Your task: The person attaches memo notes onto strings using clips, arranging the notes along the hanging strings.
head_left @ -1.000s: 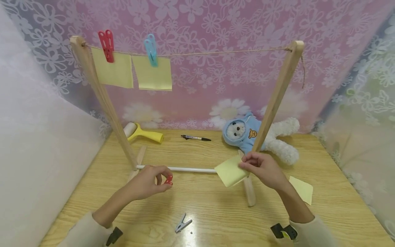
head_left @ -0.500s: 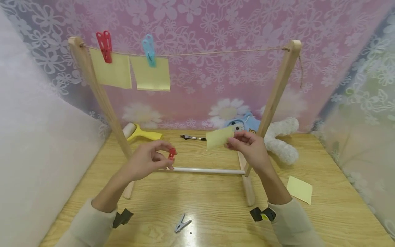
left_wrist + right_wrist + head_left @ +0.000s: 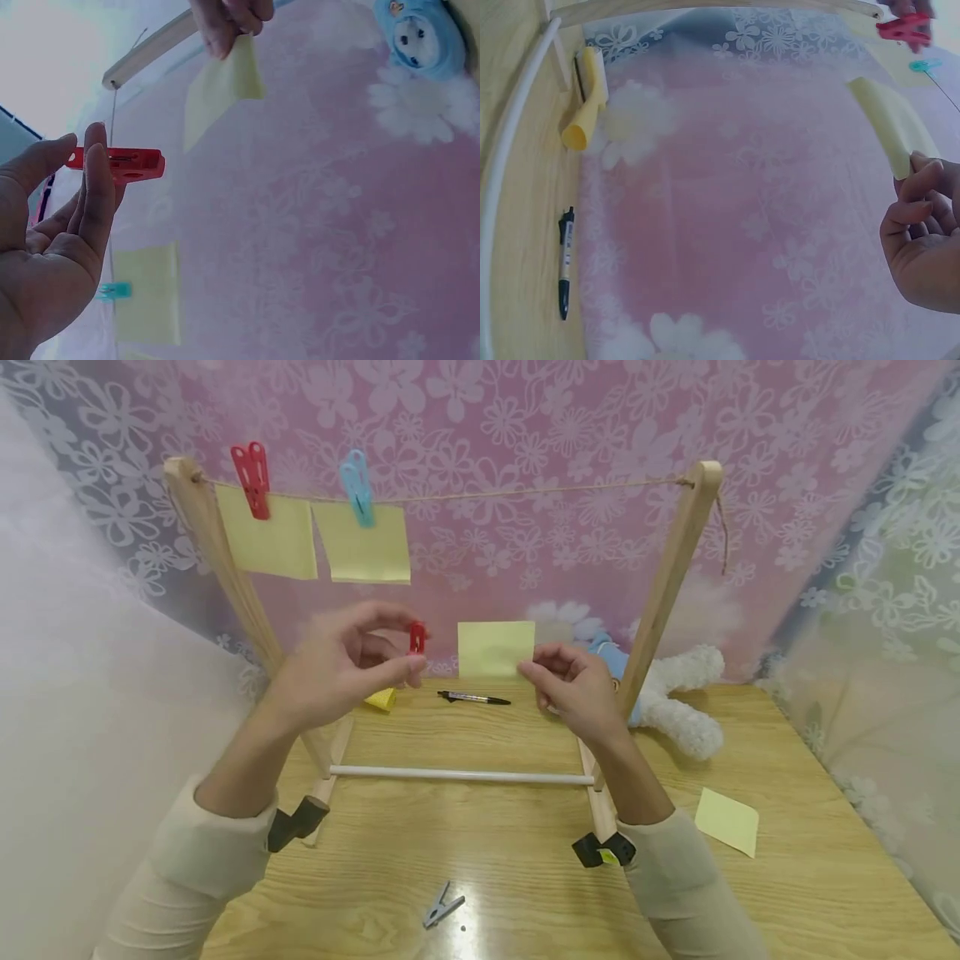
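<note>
Between thumb and fingers my left hand point(image 3: 348, 660) pinches a red clothespin point(image 3: 417, 638), held in the air below the string. My right hand point(image 3: 577, 689) pinches a yellow paper square point(image 3: 495, 649) by its lower right corner; in the right wrist view the sheet point(image 3: 896, 124) bends slightly. Above both hands the string point(image 3: 517, 492) runs between two wooden posts. From its left part hang two yellow sheets, one under a red clothespin point(image 3: 253, 481), the other under a blue clothespin point(image 3: 357, 489).
A grey clothespin point(image 3: 442, 906) lies on the table near the front, and another yellow sheet point(image 3: 727, 821) at the right. A pen point(image 3: 474, 697), a yellow-handled roller point(image 3: 589, 105) and a plush toy point(image 3: 682, 702) lie behind the white crossbar point(image 3: 465, 774). The right post point(image 3: 671, 581) stands beside the right forearm.
Both hands have risen from near the crossbar toward the string. The right hand has also moved left with its sheet, which now faces the head camera upright. The left still holds the red clothespin.
</note>
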`<state>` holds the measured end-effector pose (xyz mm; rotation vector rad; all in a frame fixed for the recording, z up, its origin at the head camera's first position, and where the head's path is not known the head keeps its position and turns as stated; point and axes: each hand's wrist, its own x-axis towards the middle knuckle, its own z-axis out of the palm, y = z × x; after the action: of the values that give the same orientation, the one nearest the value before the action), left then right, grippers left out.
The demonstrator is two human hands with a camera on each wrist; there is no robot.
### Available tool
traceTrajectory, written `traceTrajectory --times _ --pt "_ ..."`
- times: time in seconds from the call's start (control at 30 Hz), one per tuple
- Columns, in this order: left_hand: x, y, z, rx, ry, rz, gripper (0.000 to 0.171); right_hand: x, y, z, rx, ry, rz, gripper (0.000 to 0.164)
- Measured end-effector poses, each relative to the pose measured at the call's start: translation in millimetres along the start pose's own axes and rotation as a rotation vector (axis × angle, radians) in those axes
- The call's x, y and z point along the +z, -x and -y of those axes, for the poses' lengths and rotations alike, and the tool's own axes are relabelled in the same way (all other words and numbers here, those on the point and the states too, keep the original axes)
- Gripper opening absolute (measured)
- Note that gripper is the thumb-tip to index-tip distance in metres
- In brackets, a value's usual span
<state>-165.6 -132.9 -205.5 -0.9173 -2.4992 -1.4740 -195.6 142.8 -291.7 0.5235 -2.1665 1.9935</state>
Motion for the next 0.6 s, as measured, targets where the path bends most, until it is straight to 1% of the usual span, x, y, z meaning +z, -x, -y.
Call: traceTrajectory --times 0.07,0.1,0.17,0.23,0.43,0.5,0.6 --pt "-5.7 -9.9 -16.0 0.059 -0.031 -0.022 0.033 2 -7 5 -0.023 0.027 -0.013 0.012" --pt "-8.2 -15.0 -23.5 0.078 -0.040 -0.035 0.032 3 -10 7 -0.032 0.038 -0.020 0.012" --pt "-13.1 -25.1 -36.2 0.115 -0.037 -0.052 0.032 6 -17 12 -0.052 0.042 -0.029 0.012" --pt "-18.4 -34.3 -46.3 0.140 -0.010 -0.066 0.031 9 -24 16 -0.068 0.031 -0.033 0.011" --pt "-34.8 -59.0 -64.7 0.193 0.021 -0.136 0.029 22 -42 26 -0.116 -0.025 -0.028 0.008" --pt "-38.4 -66.2 -69.0 0.208 0.015 -0.160 0.028 26 -47 30 -0.132 -0.051 -0.039 0.007" --pt "-41.0 -75.1 -74.7 0.228 -0.022 -0.197 0.026 32 -54 36 -0.164 -0.082 -0.058 0.006"
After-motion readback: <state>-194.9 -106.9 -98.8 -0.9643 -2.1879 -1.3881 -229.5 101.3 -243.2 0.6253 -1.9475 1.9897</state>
